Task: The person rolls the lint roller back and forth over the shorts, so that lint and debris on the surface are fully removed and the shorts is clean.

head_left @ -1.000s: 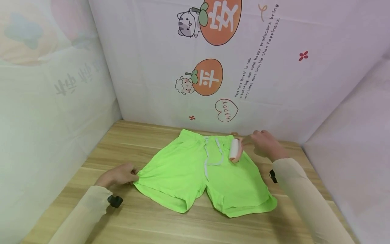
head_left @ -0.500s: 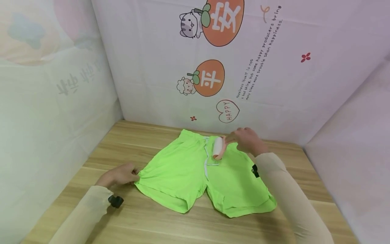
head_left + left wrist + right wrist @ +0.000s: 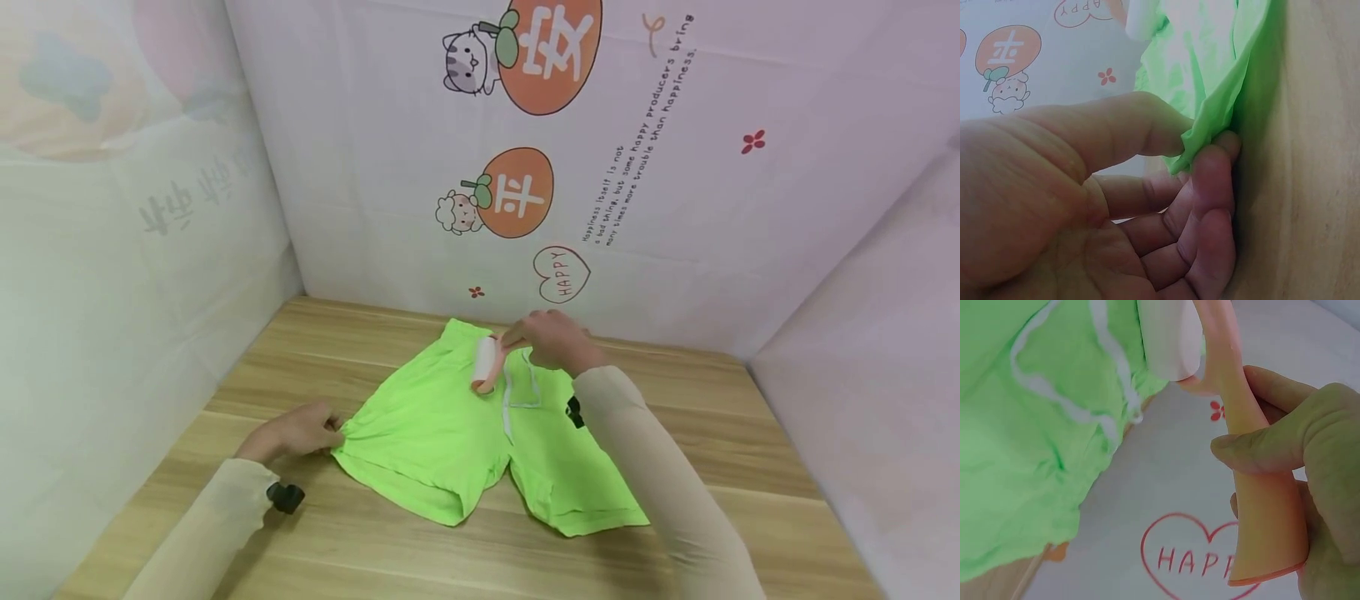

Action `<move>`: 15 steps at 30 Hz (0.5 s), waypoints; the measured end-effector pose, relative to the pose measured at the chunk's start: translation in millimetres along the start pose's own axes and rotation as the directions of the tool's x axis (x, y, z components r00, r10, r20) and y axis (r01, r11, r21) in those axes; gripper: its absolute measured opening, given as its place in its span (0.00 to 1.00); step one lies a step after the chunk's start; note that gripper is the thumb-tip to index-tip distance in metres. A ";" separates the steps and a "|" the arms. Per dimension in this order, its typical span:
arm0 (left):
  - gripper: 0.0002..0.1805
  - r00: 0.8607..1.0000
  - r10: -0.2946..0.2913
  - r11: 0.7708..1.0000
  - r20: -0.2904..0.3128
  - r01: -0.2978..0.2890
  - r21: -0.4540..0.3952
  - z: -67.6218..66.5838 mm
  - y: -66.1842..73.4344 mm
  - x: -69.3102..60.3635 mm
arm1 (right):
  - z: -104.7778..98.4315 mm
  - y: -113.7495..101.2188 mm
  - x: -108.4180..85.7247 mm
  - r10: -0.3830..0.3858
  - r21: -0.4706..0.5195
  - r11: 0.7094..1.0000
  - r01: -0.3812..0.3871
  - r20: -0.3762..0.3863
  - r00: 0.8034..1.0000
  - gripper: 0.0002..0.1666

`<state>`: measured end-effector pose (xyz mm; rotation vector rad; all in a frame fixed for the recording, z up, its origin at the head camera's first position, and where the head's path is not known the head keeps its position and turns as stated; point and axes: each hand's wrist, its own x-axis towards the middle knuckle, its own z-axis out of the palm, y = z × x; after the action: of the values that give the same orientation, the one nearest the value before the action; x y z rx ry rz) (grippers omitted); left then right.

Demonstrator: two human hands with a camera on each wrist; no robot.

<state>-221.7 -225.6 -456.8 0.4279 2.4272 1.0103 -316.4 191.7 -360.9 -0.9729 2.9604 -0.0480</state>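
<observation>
Neon green shorts point(image 3: 420, 425) with a white drawstring point(image 3: 507, 417) lie spread on the wooden table. At the hem corner of the left-hand leg, my left hand point(image 3: 294, 429) pinches the fabric between thumb and fingers; the left wrist view shows the pinched green cloth point(image 3: 1200, 140) up close. My right hand point(image 3: 553, 340) grips the pink handle point(image 3: 1266, 519) of a lint roller, thumb across it. The lint roller's white cylinder point(image 3: 485, 360) is on the shorts just left of the drawstring, near the waistband. My right forearm hides part of the right-hand leg.
The wooden table point(image 3: 360, 550) runs back to a white printed wall sheet point(image 3: 375, 167). More white sheeting stands at the left point(image 3: 150, 275) and right point(image 3: 862, 333). Dark wrist cameras sit on both wrists.
My right hand has moved the lint roller leftward across the upper shorts, from the right side past the drawstring. My left hand stays at the hem corner.
</observation>
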 end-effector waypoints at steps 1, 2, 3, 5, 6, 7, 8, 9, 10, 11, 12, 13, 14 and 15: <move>0.19 1.000 0.001 1.000 -0.001 -0.001 0.001 0.0 0.1 0.2 | 1.1 -3.3 3.8 -0.001 -0.001 1.000 0.001 0.002 1.000 0.37; 0.18 1.000 0.003 1.000 -0.002 -0.003 0.003 0.1 0.1 0.5 | 2.3 -6.7 7.2 -0.004 -0.008 1.000 0.004 0.002 1.000 0.36; 0.18 1.000 0.003 1.000 -0.003 -0.003 0.004 0.0 0.1 0.7 | 3.5 -10.0 10.9 -0.005 -0.005 1.000 0.005 0.002 1.000 0.36; 0.18 1.000 0.005 1.000 -0.004 -0.005 0.008 -0.1 -0.2 1.2 | 5.8 -16.4 17.4 -0.006 -0.008 1.000 0.006 0.000 1.000 0.35; 0.18 1.000 0.004 1.000 -0.003 -0.004 0.007 -0.3 -0.5 1.3 | 6.9 -19.4 20.5 -0.008 -0.008 1.000 0.008 -0.005 1.000 0.35; 0.18 1.000 0.005 1.000 -0.004 -0.005 0.009 -0.5 -0.7 1.4 | 7.9 -22.0 23.5 -0.014 -0.015 1.000 0.014 -0.013 1.000 0.35; 0.18 1.000 0.004 1.000 -0.004 -0.004 0.009 -0.6 -1.1 1.5 | 8.4 -25.1 26.2 -0.012 -0.018 1.000 0.012 -0.018 1.000 0.35; 0.18 1.000 0.004 1.000 -0.004 -0.004 0.009 -0.8 -1.5 1.5 | 8.8 -27.9 28.9 -0.012 -0.020 1.000 0.012 -0.024 1.000 0.36; 0.18 1.000 0.005 1.000 -0.004 -0.005 0.008 -0.9 -2.1 1.6 | 9.2 -30.8 31.5 -0.013 -0.018 1.000 0.012 -0.031 0.999 0.36; 0.18 1.000 0.005 1.000 -0.004 -0.005 0.006 -1.0 -2.6 1.6 | 9.8 -33.5 33.9 -0.014 -0.013 1.000 0.013 -0.037 0.999 0.37; 0.18 1.000 0.007 1.000 -0.003 -0.007 0.005 -1.0 -3.1 1.8 | 10.7 -36.0 36.1 -0.018 -0.014 1.000 0.017 -0.044 0.999 0.37; 0.18 1.000 0.009 1.000 -0.003 -0.009 0.004 -0.9 -3.6 2.0 | 12.2 -38.4 38.5 -0.020 -0.005 1.000 0.020 -0.049 0.999 0.37; 0.18 1.000 0.011 1.000 -0.002 -0.011 0.004 -0.7 -4.1 2.3 | 13.7 -41.2 40.4 -0.017 0.010 1.000 0.018 -0.053 0.998 0.37; 0.19 1.000 0.015 1.000 0.000 -0.015 0.003 -0.5 -4.4 2.7 | 15.8 -43.4 42.4 -0.022 0.018 1.000 0.023 -0.058 0.998 0.37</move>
<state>-224.7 -227.7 -460.5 0.4481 2.4294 1.0135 -324.3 131.3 -375.6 -1.0198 2.9952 -0.1061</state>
